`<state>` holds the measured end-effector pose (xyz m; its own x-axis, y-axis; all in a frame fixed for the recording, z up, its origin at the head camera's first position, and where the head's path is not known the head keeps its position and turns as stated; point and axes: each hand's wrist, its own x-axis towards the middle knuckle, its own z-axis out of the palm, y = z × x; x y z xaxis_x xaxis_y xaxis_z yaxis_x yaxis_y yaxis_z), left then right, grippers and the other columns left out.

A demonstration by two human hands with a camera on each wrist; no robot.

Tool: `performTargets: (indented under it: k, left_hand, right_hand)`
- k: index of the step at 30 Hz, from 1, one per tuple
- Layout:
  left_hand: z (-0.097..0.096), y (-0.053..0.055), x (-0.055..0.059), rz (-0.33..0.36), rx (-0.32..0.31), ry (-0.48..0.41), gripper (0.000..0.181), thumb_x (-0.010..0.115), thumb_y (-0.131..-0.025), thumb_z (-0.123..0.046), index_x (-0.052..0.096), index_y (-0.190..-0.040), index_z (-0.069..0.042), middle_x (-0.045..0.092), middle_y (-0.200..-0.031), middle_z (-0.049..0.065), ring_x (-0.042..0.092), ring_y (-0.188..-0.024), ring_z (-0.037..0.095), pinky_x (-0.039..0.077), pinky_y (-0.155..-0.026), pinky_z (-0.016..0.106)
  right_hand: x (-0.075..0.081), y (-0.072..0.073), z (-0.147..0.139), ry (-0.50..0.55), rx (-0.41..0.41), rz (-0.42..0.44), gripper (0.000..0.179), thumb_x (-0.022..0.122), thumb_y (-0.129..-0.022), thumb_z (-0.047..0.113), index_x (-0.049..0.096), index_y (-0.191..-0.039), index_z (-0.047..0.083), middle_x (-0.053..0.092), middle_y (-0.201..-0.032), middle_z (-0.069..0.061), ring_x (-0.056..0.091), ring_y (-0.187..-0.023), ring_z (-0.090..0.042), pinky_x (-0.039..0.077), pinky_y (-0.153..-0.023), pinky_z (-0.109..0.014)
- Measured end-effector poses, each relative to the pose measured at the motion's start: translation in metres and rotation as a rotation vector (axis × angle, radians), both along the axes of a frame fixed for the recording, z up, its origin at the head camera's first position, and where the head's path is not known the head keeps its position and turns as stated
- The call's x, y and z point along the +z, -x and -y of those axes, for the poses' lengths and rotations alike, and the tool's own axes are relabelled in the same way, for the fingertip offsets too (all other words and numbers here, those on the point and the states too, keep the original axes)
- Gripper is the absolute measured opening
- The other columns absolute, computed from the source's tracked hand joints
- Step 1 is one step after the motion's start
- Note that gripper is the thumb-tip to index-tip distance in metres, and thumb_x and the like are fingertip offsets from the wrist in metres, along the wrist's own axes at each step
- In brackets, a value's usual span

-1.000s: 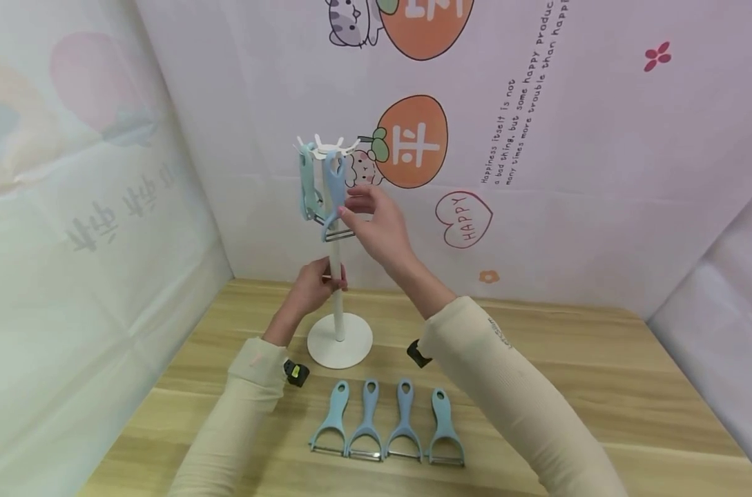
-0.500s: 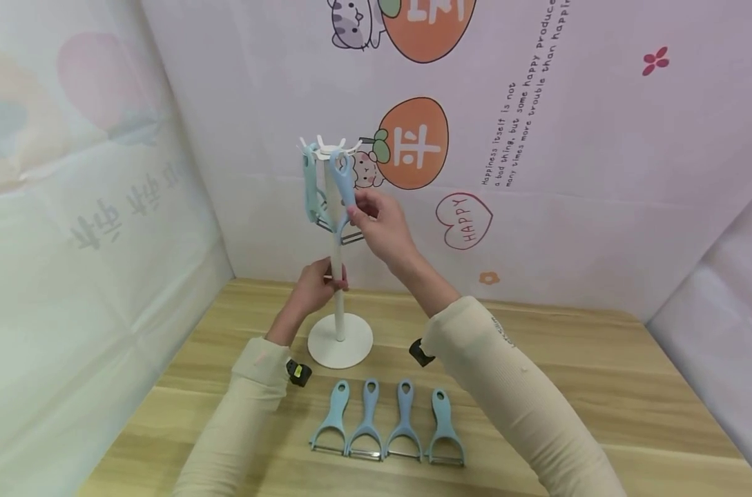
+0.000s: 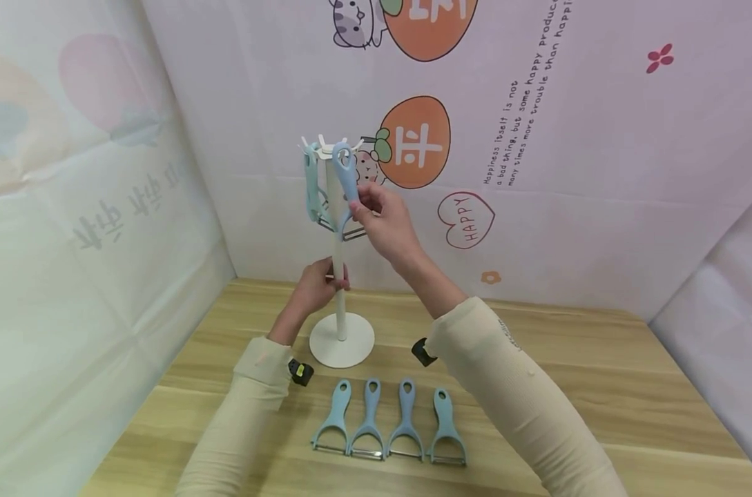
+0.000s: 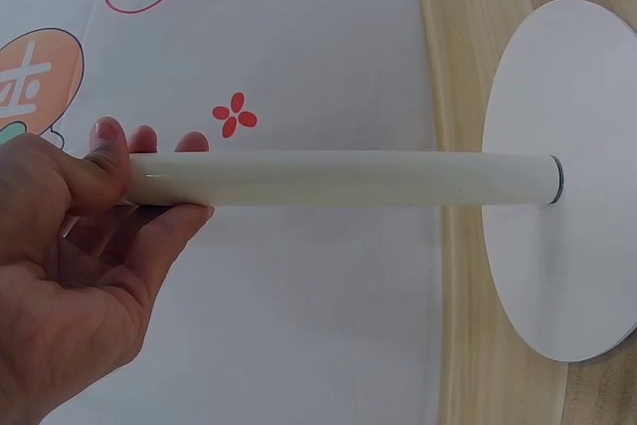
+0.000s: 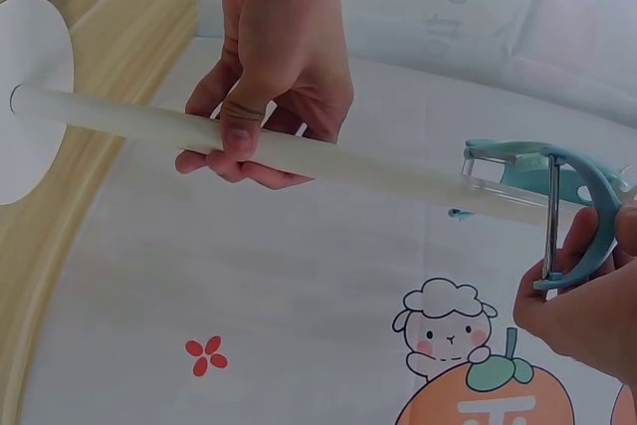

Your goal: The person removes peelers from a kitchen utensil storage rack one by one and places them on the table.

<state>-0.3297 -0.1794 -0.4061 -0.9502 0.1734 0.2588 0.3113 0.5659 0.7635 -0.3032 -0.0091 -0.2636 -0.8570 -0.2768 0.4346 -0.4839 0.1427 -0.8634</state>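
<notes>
A white stand with a round base and a ring of hooks stands on the table. My left hand grips its pole about midway, thumb on one side and fingers on the other. My right hand pinches a light-blue peeler low on its handle, blade end down. The holed handle end is up at the hooks; whether a hook passes through the hole I cannot tell. Teal peeler hangs from the stand's left side, partly overlapped by other parts there.
Several blue and teal peelers lie in a row on the wooden table, in front of the base. Printed cloth walls the back and sides. Dark wrist devices sit at both sleeves.
My right hand and the light-blue peeler have shifted slightly right, and the peeler's handle now leans more, top to the left. My left hand stays on the pole.
</notes>
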Motion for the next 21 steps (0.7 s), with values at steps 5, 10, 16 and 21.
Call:
performTargets:
  k: [5,10,16,21]
  left_hand:
    - [0.0,0.0,0.0,-0.011,-0.006,0.005,0.006,0.066,-0.092,0.0,0.061,-0.092,-0.001,0.071,-0.089,0.016,0.07,-0.086,0.027,0.06,-0.087,0.043]
    - [-0.002,0.0,0.001,-0.009,-0.01,0.004,0.005,0.066,-0.093,0.001,0.061,-0.094,0.0,0.071,-0.09,0.016,0.071,-0.087,0.027,0.06,-0.088,0.044]
    - [-0.001,-0.001,-0.002,-0.019,0.0,0.008,0.005,0.065,-0.093,0.001,0.061,-0.095,0.0,0.07,-0.092,0.016,0.071,-0.088,0.028,0.059,-0.089,0.045]
    - [0.0,-0.001,-0.001,-0.034,-0.018,0.01,0.006,0.066,-0.093,0.0,0.06,-0.094,-0.001,0.07,-0.092,0.016,0.07,-0.09,0.028,0.059,-0.09,0.046]
  right_hand:
    - [-0.002,-0.004,-0.004,0.012,0.008,0.002,0.023,0.056,-0.101,0.007,0.06,-0.121,-0.003,0.063,-0.113,-0.017,0.063,-0.102,-0.024,0.055,-0.099,-0.036]
    - [-0.011,-0.009,-0.012,0.024,0.019,0.025,0.019,0.056,-0.101,0.007,0.06,-0.118,-0.002,0.063,-0.11,-0.016,0.063,-0.099,-0.023,0.055,-0.099,-0.037]
    - [-0.024,-0.015,-0.019,0.002,0.038,0.047,0.017,0.056,-0.101,0.006,0.061,-0.114,-0.002,0.064,-0.106,-0.016,0.064,-0.099,-0.026,0.055,-0.097,-0.039]
    - [-0.033,-0.018,-0.026,-0.007,0.046,0.057,0.015,0.057,-0.1,0.004,0.061,-0.112,-0.004,0.065,-0.105,-0.017,0.064,-0.098,-0.028,0.055,-0.094,-0.039]
